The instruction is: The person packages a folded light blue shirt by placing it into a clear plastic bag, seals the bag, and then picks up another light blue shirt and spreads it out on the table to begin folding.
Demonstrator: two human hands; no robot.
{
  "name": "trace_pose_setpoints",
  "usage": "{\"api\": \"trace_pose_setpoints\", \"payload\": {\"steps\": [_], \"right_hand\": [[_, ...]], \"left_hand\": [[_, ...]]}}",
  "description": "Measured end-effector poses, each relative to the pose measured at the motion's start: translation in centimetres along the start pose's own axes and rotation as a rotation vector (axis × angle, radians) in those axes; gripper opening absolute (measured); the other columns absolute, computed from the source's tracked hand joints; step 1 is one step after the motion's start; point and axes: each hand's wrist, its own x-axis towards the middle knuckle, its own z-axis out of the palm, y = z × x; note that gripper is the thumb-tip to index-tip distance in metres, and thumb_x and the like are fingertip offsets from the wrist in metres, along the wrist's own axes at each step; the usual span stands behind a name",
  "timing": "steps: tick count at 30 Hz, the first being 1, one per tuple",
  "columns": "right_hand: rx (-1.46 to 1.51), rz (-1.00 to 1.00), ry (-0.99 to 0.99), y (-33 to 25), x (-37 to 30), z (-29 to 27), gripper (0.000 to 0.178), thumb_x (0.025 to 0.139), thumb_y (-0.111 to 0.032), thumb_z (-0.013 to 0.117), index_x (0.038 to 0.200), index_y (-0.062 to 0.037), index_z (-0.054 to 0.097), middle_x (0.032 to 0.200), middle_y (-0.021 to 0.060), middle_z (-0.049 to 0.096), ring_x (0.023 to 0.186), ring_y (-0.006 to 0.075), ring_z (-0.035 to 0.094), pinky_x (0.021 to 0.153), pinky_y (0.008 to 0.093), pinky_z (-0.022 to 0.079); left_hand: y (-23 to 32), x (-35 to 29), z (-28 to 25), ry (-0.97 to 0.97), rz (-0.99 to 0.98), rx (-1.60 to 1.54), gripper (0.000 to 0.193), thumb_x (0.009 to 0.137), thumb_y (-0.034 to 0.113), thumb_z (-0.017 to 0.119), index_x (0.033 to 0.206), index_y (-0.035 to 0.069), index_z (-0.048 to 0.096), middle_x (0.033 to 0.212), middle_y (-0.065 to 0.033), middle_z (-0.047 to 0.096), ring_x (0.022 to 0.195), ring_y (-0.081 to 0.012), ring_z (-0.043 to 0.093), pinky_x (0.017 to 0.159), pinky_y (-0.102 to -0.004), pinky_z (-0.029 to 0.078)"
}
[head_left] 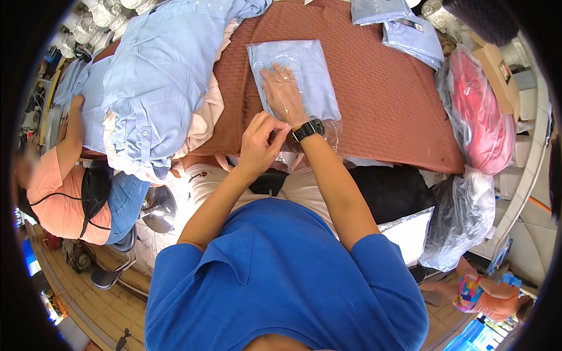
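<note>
A folded light-blue shirt [310, 73] lies flat on the table in front of me, inside a clear plastic bag [333, 131] whose mouth faces me. My right hand [285, 93] reaches into the bag, palm down on the shirt, with its fingers stretched out; the film lies over the back of that hand. A black watch [308, 130] is on my right wrist, by the mouth of the bag. Beside it, my left hand [261, 140] pinches the near edge of the bag between thumb and forefinger.
A brown cloth covers the table [386, 99]. Light-blue shirts [158, 76] are heaped on its left. Bagged folded shirts [410, 35] lie at the far right, near a bagged red bundle [477, 111] and a cardboard box [497, 76]. Another person [70, 181] sits at the left.
</note>
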Motion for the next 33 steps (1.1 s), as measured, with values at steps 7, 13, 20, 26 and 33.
{"api": "trace_pose_setpoints", "payload": {"steps": [7,13,20,26,33], "right_hand": [[0.059,-0.053,-0.007,0.0,2.1,0.6,0.03,0.095,-0.016,0.057,0.123,-0.0056,0.064,0.139,0.0103,0.059,0.127,0.0285,0.053,0.109,0.045,0.039],[-0.05,-0.094,-0.036,1.7,4.0,2.5,0.031,0.095,-0.017,0.056,0.124,-0.0087,0.065,0.139,0.0047,0.059,0.118,0.0287,0.055,0.099,0.0444,0.042],[-0.05,-0.06,-0.075,0.8,4.7,2.8,0.037,0.097,-0.026,0.053,0.129,-0.0113,0.063,0.143,0.0038,0.058,0.118,0.031,0.054,0.101,0.0484,0.037],[-0.241,0.041,-0.08,0.6,5.0,4.3,0.044,0.1,-0.034,0.048,0.138,-0.017,0.059,0.15,-0.0009,0.052,0.121,0.0317,0.052,0.1,0.0509,0.036],[-0.211,0.07,-0.066,0.6,4.7,4.6,0.045,0.099,-0.034,0.05,0.138,-0.0131,0.059,0.149,0.0006,0.052,0.127,0.0327,0.047,0.106,0.0524,0.031]], "left_hand": [[-0.5,-0.5,-0.1,-0.02,0.012,-0.032,0.009,0.082,-0.002,0.074,0.087,0.0,0.067,0.081,-0.0089,0.059,0.076,-0.0233,0.056,0.068,-0.0332,0.045],[-0.2,-0.5,0.2,-0.016,-0.034,-0.071,0.008,0.084,-0.002,0.074,0.087,0.0,0.067,0.08,-0.0073,0.059,0.072,-0.0193,0.055,0.063,-0.0306,0.043],[-0.9,-1.3,0.0,-0.025,-0.009,-0.05,0.008,0.083,-0.003,0.074,0.086,0.0,0.067,0.081,-0.0076,0.06,0.073,-0.0204,0.055,0.064,-0.0312,0.043],[-1.6,-1.2,-0.6,-0.144,0.064,0.008,0.011,0.086,0.005,0.073,0.095,0.003,0.066,0.083,-0.0075,0.061,0.075,-0.0213,0.056,0.066,-0.0312,0.045],[-8.2,6.4,-4.8,0.163,-0.548,-0.236,0.021,0.101,0.024,0.059,0.103,0.004,0.063,0.093,-0.0077,0.063,0.087,-0.0155,0.06,0.078,-0.0293,0.049]]}}
